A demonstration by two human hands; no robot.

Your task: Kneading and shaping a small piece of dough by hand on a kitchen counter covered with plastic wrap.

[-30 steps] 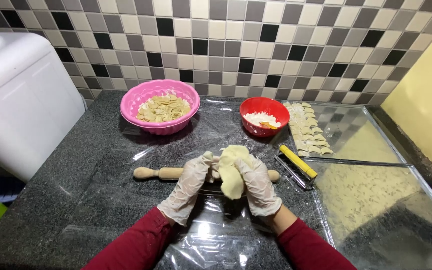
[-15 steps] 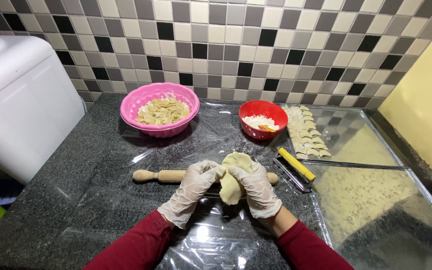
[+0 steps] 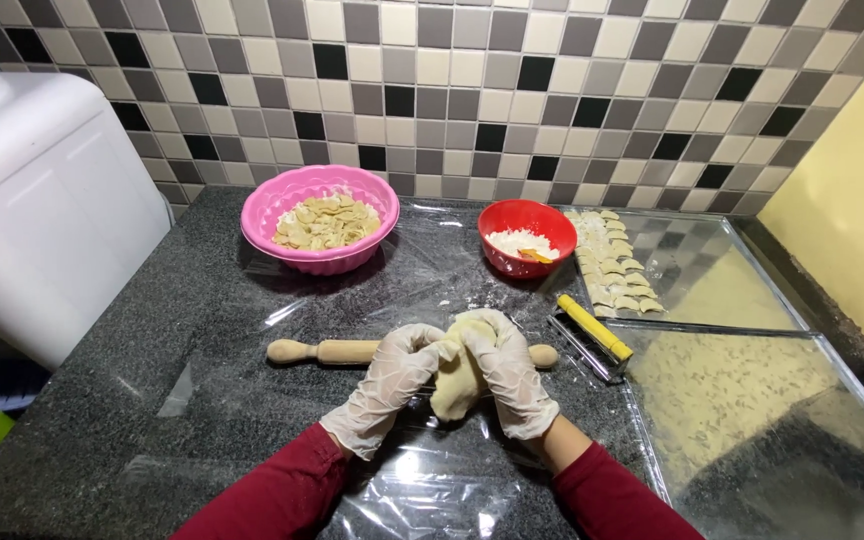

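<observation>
Left hand (image 3: 392, 385) and right hand (image 3: 507, 375) clasp dough lump (image 3: 455, 385) between them

— What is held at the centre?
— A lump of dough (image 3: 457, 385) is gripped between the gloved left hand (image 3: 392, 385) and right hand (image 3: 507, 375), above plastic wrap (image 3: 432, 490) spread on the dark counter (image 3: 102, 400).
— And around it?
— A rolling pin (image 3: 337, 351) is seen just behind. A pink bowl (image 3: 317, 235) is placed at eleven o'clock, a red bowl (image 3: 525, 238) at one, folded dumplings (image 3: 612, 262) beside it, and a yellow-handled tool (image 3: 595, 328) at two.
</observation>
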